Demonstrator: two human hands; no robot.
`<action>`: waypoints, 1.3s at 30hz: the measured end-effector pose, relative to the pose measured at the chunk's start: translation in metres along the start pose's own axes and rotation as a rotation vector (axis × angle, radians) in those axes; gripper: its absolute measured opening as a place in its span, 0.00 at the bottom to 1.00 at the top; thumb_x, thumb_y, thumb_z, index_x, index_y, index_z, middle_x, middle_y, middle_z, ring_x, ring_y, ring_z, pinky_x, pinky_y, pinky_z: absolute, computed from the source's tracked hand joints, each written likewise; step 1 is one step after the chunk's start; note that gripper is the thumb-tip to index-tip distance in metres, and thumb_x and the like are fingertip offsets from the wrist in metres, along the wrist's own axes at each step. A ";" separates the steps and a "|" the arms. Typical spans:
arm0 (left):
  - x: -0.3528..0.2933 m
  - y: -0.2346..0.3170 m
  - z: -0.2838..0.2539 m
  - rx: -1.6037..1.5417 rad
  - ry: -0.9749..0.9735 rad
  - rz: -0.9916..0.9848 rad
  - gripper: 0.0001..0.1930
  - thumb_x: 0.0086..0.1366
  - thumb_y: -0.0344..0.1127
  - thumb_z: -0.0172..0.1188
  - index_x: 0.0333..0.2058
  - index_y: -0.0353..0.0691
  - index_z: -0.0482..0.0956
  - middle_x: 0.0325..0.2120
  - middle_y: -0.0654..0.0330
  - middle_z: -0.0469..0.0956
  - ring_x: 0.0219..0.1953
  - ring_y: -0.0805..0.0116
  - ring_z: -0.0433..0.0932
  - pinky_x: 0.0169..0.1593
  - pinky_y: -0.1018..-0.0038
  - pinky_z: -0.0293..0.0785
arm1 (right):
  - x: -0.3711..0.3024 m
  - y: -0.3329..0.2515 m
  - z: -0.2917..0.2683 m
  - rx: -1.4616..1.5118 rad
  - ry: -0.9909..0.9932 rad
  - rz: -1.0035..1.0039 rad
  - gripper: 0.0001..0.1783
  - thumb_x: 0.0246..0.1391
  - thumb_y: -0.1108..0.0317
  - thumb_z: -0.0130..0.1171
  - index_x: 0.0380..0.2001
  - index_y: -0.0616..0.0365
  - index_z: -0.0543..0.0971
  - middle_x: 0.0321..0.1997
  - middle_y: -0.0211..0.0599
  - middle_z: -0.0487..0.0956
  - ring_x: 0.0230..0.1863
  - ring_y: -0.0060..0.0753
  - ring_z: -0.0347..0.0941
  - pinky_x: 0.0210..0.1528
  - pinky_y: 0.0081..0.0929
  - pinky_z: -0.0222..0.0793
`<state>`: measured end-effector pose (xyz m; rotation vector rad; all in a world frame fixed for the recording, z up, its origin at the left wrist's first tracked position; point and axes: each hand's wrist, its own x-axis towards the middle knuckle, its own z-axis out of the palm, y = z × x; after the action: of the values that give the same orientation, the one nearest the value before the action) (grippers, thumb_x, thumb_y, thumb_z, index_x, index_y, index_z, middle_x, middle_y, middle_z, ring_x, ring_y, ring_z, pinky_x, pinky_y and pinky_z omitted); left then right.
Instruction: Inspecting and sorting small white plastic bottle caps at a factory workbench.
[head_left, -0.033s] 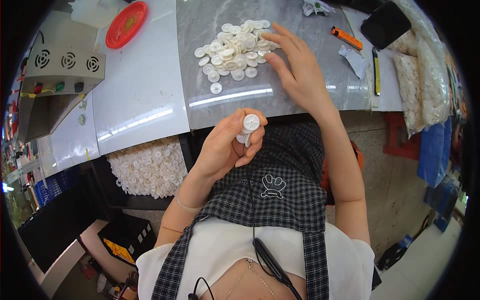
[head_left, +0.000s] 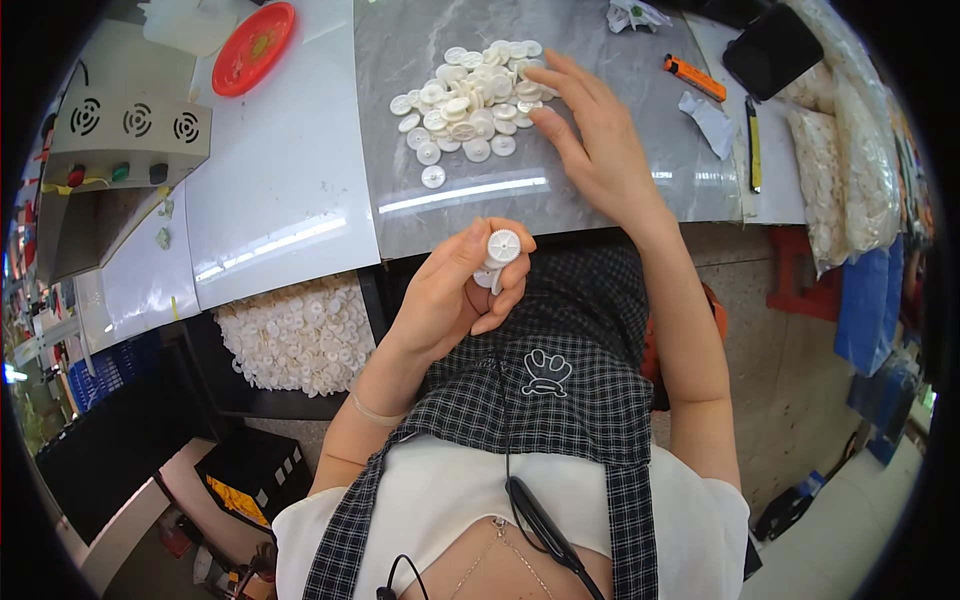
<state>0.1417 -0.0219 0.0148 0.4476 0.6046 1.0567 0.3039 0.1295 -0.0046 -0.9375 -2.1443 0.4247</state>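
Just in front of the table's near edge, my left hand (head_left: pixel 447 290) is closed around a few white plastic gears. One toothed gear (head_left: pixel 503 246) shows its face between thumb and forefinger, and others are partly hidden by the fingers below it. My right hand (head_left: pixel 603 148) is over the table with fingers apart, beside the right edge of a heap of white gears (head_left: pixel 478 97). Its fingertips reach the heap's edge; whether they touch a gear I cannot tell. A single gear (head_left: pixel 433 177) lies at the near side of the heap.
Below the table at left, a black bin (head_left: pixel 262 402) holds many small white parts. A grey metal box with buttons (head_left: pixel 130 135) and a red plate (head_left: pixel 225 78) stand at left. At right lie an orange marker-like tube (head_left: pixel 694 77), a yellow-black cutter (head_left: pixel 753 150) and plastic bags (head_left: pixel 850 150).
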 end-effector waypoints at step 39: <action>0.006 -0.014 -0.009 0.117 -0.057 0.156 0.22 0.68 0.45 0.58 0.53 0.36 0.69 0.31 0.63 0.68 0.26 0.80 0.67 0.16 0.89 0.61 | -0.056 -0.030 -0.050 0.042 0.026 0.203 0.11 0.48 0.71 0.66 0.37 0.58 0.81 0.46 0.35 0.80 0.47 0.37 0.73 0.50 0.30 0.67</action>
<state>0.1472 -0.0217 -0.0017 0.6336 0.5900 1.1560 0.3518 0.0687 0.0169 -1.1356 -2.0168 0.5519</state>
